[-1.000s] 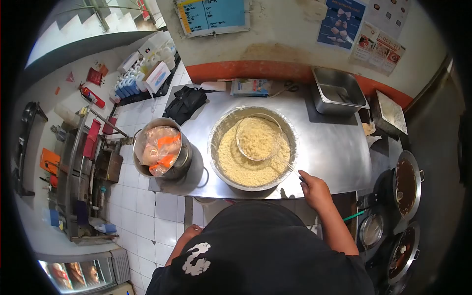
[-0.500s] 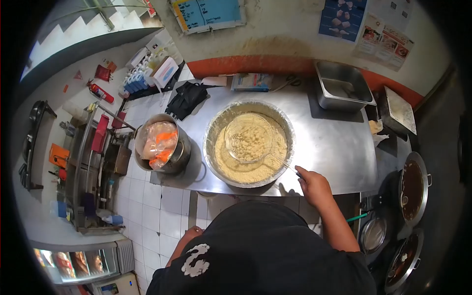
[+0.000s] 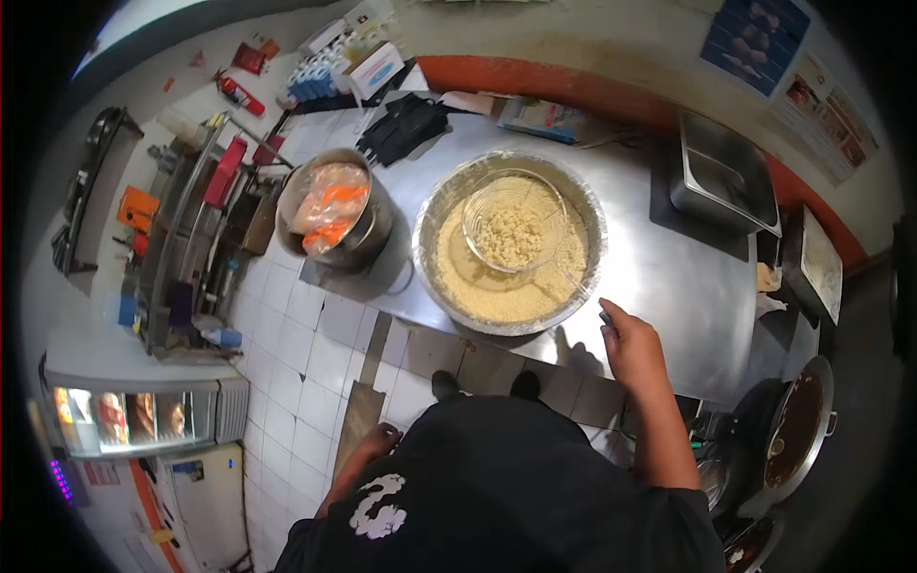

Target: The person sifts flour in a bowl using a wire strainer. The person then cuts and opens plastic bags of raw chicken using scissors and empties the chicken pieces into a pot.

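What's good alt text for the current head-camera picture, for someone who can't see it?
A person's right hand holds a wire strainer of yellowish crumbs over a bowl of powder on a metal table. The left hand hangs low; a pot of bagged items stands nearby.

Printed Matter, Head View

No wording, brand or number could be read. Print on the blue poster, the paler poster, the packet and the white carton was too small or blurred.
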The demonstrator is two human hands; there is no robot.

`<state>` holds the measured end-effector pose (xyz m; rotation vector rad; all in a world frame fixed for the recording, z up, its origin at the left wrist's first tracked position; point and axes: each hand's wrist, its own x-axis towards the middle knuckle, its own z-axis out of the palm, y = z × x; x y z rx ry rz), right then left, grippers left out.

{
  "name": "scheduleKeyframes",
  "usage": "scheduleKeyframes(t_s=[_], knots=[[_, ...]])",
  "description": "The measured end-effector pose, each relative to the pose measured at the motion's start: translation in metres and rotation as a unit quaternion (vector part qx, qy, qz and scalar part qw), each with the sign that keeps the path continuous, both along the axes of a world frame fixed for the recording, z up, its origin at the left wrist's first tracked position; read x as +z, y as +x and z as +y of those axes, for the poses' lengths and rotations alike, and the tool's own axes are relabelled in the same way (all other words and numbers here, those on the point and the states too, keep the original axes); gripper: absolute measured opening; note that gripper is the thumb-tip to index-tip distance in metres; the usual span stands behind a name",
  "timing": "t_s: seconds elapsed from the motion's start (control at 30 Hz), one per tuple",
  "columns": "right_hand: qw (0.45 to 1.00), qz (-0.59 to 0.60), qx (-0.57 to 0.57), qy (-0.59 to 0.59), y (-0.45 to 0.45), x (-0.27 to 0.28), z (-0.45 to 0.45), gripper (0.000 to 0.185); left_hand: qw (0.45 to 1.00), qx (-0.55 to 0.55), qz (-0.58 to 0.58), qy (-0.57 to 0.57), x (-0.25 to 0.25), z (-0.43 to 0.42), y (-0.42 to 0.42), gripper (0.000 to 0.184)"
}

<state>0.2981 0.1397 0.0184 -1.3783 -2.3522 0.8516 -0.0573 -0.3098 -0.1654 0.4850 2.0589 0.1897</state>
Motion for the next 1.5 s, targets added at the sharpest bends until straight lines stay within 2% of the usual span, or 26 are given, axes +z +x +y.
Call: scheduleKeyframes(t_s=[0.07, 0.17, 0.27, 0.37, 0.47, 0.53, 0.63, 0.7, 0.8, 0.87, 0.9, 0.93, 1.0, 1.07, 1.13, 1.2, 1.27, 1.33, 1.43, 1.5], knots=[[1.0, -0.018, 0.005, -0.016, -0.007, 0.015, -0.005, 0.045, 1.0, 0.014, 0.019, -0.021, 0.016, -0.001, 0.015, 0.047], [0.999, 0.036, 0.018, -0.003, -0.017, 0.022, -0.024, 0.046, 0.998, 0.065, 0.016, 0.014, -0.007, -0.036, 0.016, 0.05], [0.997, 0.051, 0.046, -0.024, -0.038, 0.046, -0.054, 0.046, 0.992, 0.052, -0.027, 0.109, -0.092, -0.112, -0.005, 0.049], [0.987, 0.116, 0.111, -0.018, -0.063, 0.049, -0.092, 0.046, 0.994, 0.069, -0.027, 0.077, -0.032, -0.125, -0.005, 0.045], [0.975, 0.084, 0.126, -0.166, -0.107, 0.075, -0.146, 0.044, 0.99, 0.115, -0.009, 0.077, -0.021, -0.177, -0.009, 0.043], [0.958, 0.102, 0.168, -0.208, -0.138, 0.062, -0.182, 0.043, 0.991, 0.12, 0.015, 0.052, -0.025, -0.223, -0.012, 0.043], [0.933, 0.089, 0.233, -0.26, -0.178, 0.01, -0.223, 0.041, 0.986, 0.166, 0.014, 0.005, -0.046, -0.304, -0.008, 0.043], [0.91, 0.086, 0.259, -0.312, -0.197, -0.058, -0.239, 0.041, 0.98, 0.196, 0.004, -0.025, -0.057, -0.36, 0.005, 0.044], [0.868, -0.048, 0.151, -0.471, -0.238, -0.114, -0.253, 0.041, 0.976, 0.208, 0.0, -0.059, -0.068, -0.438, 0.044, 0.046], [0.888, -0.04, 0.112, -0.444, -0.256, -0.179, -0.248, 0.042, 0.975, 0.205, 0.002, -0.082, -0.086, -0.482, 0.078, 0.049], [0.897, -0.037, 0.093, -0.431, -0.264, -0.222, -0.242, 0.043, 0.972, 0.213, -0.017, -0.095, -0.079, -0.484, 0.088, 0.048], [0.93, -0.064, 0.134, -0.335, -0.269, -0.29, -0.227, 0.046, 0.969, 0.221, -0.035, -0.108, -0.061, -0.479, 0.096, 0.048], [0.962, -0.109, 0.182, -0.174, -0.283, -0.356, -0.203, 0.048, 0.954, 0.266, -0.068, -0.12, -0.013, -0.453, 0.103, 0.046], [0.969, -0.144, 0.197, -0.048, -0.307, -0.385, -0.185, 0.048, 0.947, 0.299, -0.062, -0.097, -0.005, -0.442, 0.119, 0.043], [0.968, -0.185, 0.154, -0.078, -0.332, -0.403, -0.176, 0.049, 0.929, 0.351, -0.066, -0.094, 0.03, -0.403, 0.122, 0.038], [0.967, -0.206, 0.122, -0.085, -0.353, -0.439, -0.167, 0.049, 0.92, 0.381, -0.079, -0.036, 0.033, -0.398, 0.142, 0.036], [0.97, -0.208, 0.105, -0.067, -0.357, -0.514, -0.144, 0.05, 0.91, 0.405, -0.082, -0.004, 0.037, -0.385, 0.158, 0.034], [0.953, -0.278, 0.042, -0.111, -0.358, -0.552, -0.14, 0.051, 0.903, 0.421, -0.082, -0.001, 0.046, -0.362, 0.168, 0.033], [0.926, -0.338, 0.031, -0.167, -0.347, -0.561, -0.143, 0.052, 0.888, 0.438, -0.116, -0.073, 0.041, -0.338, 0.185, 0.034], [0.935, -0.298, 0.065, -0.182, -0.34, -0.555, -0.143, 0.052, 0.878, 0.454, -0.129, -0.086, 0.038, -0.325, 0.197, 0.034]])
